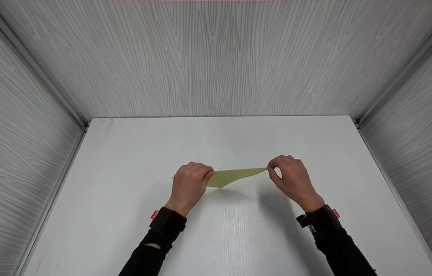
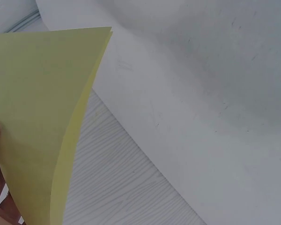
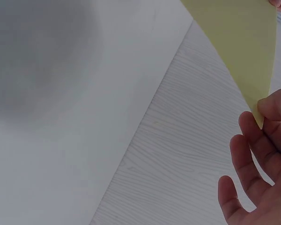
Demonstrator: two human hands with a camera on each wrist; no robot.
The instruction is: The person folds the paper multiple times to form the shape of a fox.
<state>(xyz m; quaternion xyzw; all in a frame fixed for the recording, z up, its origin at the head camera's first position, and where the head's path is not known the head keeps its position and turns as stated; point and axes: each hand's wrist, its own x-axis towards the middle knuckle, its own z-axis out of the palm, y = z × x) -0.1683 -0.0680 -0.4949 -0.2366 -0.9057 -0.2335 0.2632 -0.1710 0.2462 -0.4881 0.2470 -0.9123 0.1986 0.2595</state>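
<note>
Yellow paper (image 1: 235, 177) stretched over the middle of the table (image 1: 124, 145), left hand (image 1: 189, 184) pinching one end, right hand (image 1: 293, 181) just its pointed tip! Pull too hard and it might tear or slip. Good room either side on the table, and back to its far edge, where the wall (image 1: 216, 57) rises.

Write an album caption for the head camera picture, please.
Left hand and right hand hold a yellow paper between them above a white tabletop.

Booth (image 1: 24, 99) with wood-grain walls (image 1: 220, 61)
</note>
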